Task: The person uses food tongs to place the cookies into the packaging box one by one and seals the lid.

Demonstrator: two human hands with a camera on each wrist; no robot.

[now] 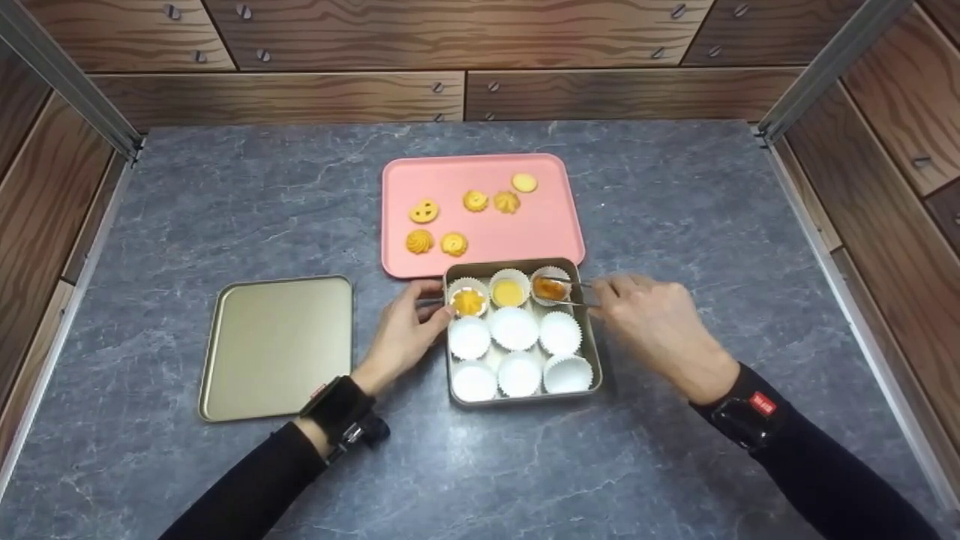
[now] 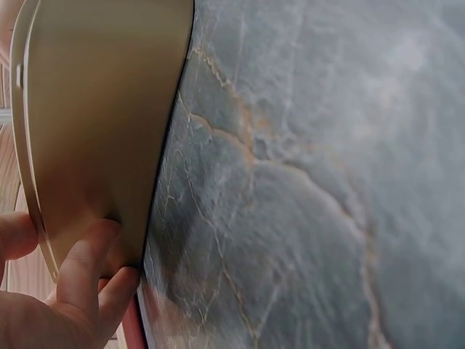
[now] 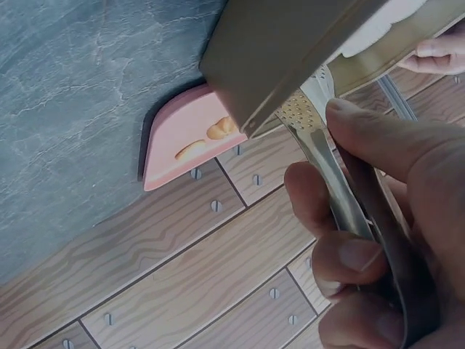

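Observation:
A square metal tin [image 1: 598, 352] holds rows of white paper cups [image 1: 514, 328]. At its left wall, my left hand [image 1: 409, 322] grips the side, fingertips on the outer face and thumb at the rim. Metal tongs [image 3: 338, 196] are held in my right hand [image 1: 645, 315], thumb on one arm and fingers curled round the other. Their tips reach over the back right cup, on either side of a browned cookie [image 1: 550, 289]. The back left cup has a star-shaped cookie [image 1: 469, 302], and a flat yellow cookie [image 1: 508, 293] lies in the back middle cup.
Behind the tin, a pink tray [image 1: 480, 169] carries several cookies, among them a pretzel-shaped one [image 1: 424, 211] and a swirled one [image 1: 419, 241]. A gold metal lid [image 1: 277, 349] lies on the marbled table at the left. Wood-patterned panels [image 1: 465, 37] border the table.

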